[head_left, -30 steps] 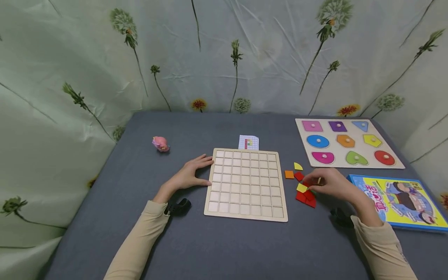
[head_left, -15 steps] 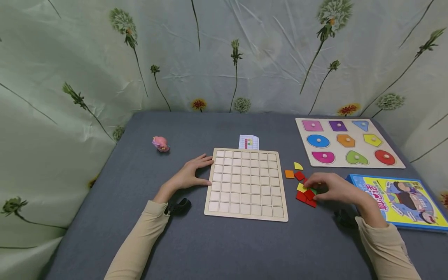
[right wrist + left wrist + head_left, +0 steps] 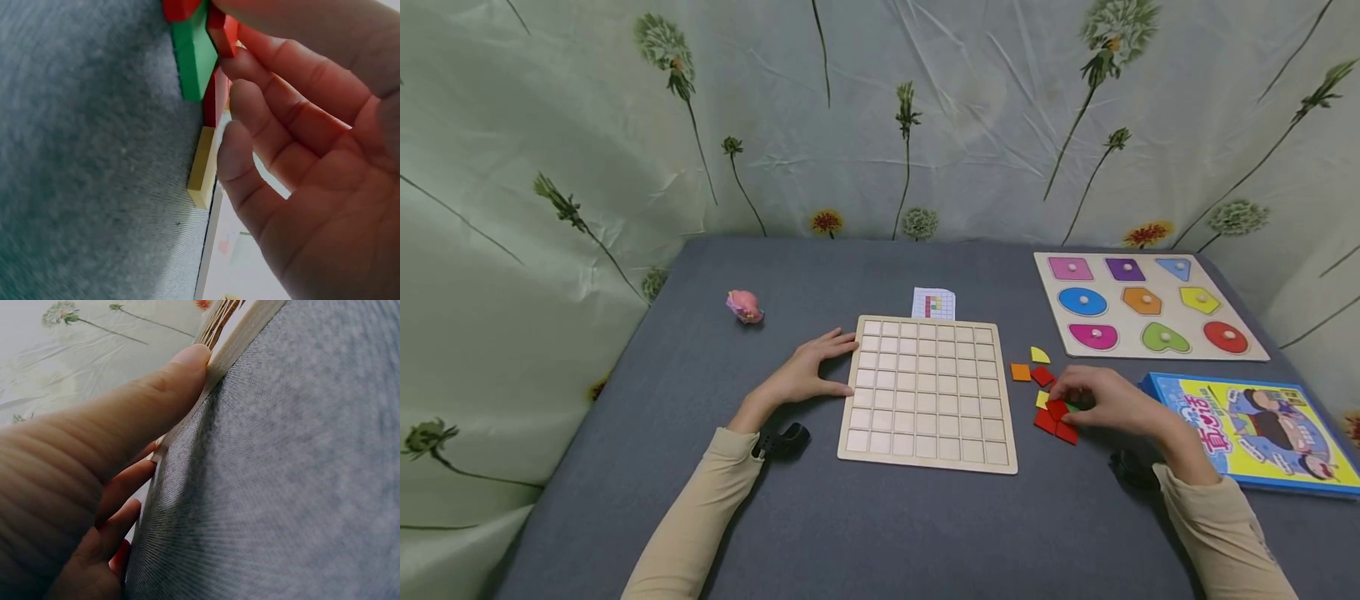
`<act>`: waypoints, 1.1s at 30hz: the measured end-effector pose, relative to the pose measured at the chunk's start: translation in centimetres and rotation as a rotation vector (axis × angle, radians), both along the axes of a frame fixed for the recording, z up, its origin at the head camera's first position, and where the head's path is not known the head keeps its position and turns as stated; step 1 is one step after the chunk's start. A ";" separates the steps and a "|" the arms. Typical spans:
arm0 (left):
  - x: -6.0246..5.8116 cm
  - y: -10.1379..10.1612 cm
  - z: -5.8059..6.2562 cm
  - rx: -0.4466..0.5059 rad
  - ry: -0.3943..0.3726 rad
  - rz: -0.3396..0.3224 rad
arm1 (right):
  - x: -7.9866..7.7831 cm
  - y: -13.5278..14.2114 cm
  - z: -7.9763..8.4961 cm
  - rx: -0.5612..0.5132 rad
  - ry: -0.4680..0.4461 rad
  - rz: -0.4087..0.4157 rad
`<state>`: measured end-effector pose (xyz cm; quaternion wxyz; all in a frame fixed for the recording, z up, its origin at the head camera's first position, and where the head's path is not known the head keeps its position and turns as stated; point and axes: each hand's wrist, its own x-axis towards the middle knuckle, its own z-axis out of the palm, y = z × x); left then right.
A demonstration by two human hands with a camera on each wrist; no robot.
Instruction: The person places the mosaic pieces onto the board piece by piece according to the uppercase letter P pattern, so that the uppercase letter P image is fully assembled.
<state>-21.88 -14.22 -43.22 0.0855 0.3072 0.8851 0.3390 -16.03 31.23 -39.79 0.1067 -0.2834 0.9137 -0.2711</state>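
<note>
In the head view, my left hand (image 3: 797, 375) rests beside the wooden grid board (image 3: 927, 393), thumb and fingertips at its left edge. The left wrist view has the thumb (image 3: 178, 378) touching the board's side. My right hand (image 3: 1111, 402) is over a small heap of coloured tiles and pinches a red tile (image 3: 1057, 409) between thumb and fingers. The right wrist view shows that red tile (image 3: 223, 31) at the thumb tip, close above a green tile (image 3: 194, 56). More red tiles (image 3: 1055, 427) and a partly covered yellow tile (image 3: 1042, 400) lie underneath.
A printed pattern card (image 3: 934, 304) touches the board's far edge. An orange tile (image 3: 1020, 372) and a yellow quarter-round tile (image 3: 1039, 356) lie right of the board. Farther right are a shape puzzle (image 3: 1112, 325) and a yellow-blue box (image 3: 1262, 433). A pink figurine (image 3: 745, 307) stands left.
My right hand has shifted slightly among the tiles and now pinches a red one, lifted a little toward the yellow tile. A green tile has come into sight. My left hand stays put.
</note>
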 end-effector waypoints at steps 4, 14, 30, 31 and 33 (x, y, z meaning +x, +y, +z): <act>0.0 0.1 0.0 -0.001 0.004 -0.004 | 0.0 -0.2 0.1 0.024 0.004 -0.037; 0.0 0.1 0.0 0.002 0.010 -0.001 | 0.3 -1.0 0.2 0.018 0.081 -0.084; 0.0 0.0 -0.1 0.002 0.004 0.000 | -0.8 -3.0 0.7 -0.025 0.115 -0.108; 0.0 0.0 -0.1 0.003 0.004 0.001 | -0.9 -3.1 0.8 -0.026 0.111 -0.111; -0.1 0.0 -0.1 0.000 0.008 0.002 | -1.0 -3.4 1.0 -0.029 0.105 -0.107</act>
